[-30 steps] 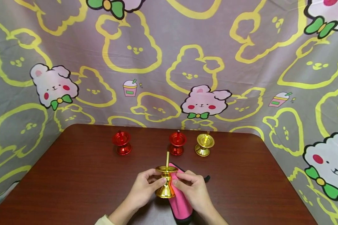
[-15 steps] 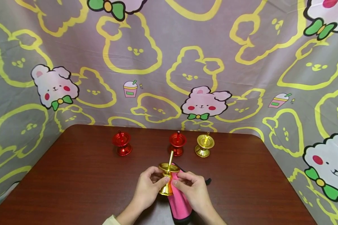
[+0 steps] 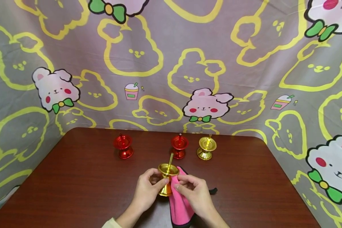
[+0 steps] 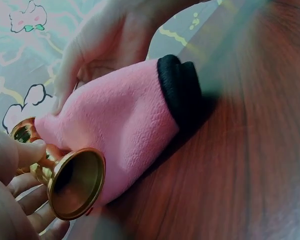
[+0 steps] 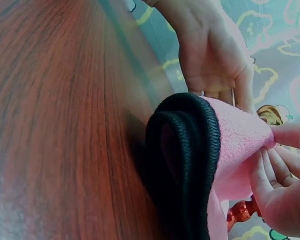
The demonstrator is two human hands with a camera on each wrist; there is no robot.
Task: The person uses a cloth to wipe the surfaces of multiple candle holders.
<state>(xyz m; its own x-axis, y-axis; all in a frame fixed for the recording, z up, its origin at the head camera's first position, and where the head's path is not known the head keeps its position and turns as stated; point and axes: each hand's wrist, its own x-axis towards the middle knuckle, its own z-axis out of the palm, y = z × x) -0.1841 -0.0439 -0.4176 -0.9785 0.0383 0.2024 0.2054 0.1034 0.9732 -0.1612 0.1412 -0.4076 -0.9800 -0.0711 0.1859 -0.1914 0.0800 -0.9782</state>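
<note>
My left hand (image 3: 148,187) grips a shiny gold candle holder (image 3: 166,186) by its narrow stem, thumb in front. The holder has a shallow dish on top with a thin rod rising from it, tilted slightly right. In the left wrist view its hollow flared base (image 4: 76,184) faces the camera. My right hand (image 3: 196,193) pinches a pink cloth (image 3: 180,202) with black edging between thumb and fingers. The cloth lies against the holder's right side, just under the dish, and hangs down in folds. In the right wrist view the cloth (image 5: 235,135) hides most of the holder.
At the back of the brown table (image 3: 82,177) stand a red candle holder (image 3: 123,146) on the left, another red holder (image 3: 179,145) near the middle and a gold holder (image 3: 206,147) beside it. A patterned curtain (image 3: 159,63) encloses the table's far side and flanks.
The gold holder tips from upright to slightly tilted and shifts a little. The pink cloth is drawn up into a fold at its stem. Both hands keep their holds.
</note>
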